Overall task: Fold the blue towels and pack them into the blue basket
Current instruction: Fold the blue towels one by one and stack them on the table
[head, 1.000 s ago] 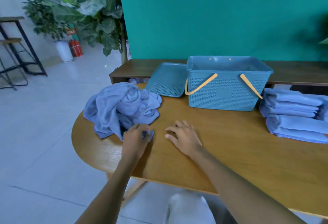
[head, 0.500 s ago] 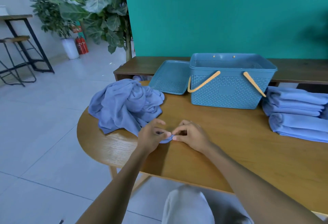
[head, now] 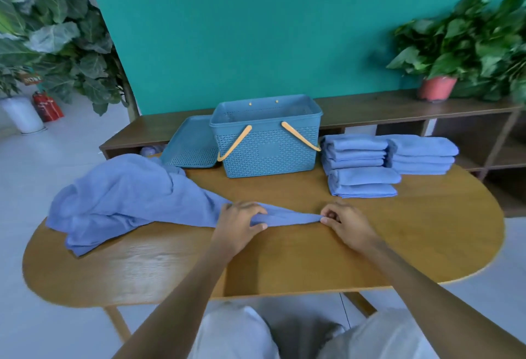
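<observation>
While left hand grips towel, right hand pinches corner

Bare worktop lies open right and front of the hands; rear passage is blocked by the blue basket, folded towels beside it, crumpled towels left.
</observation>
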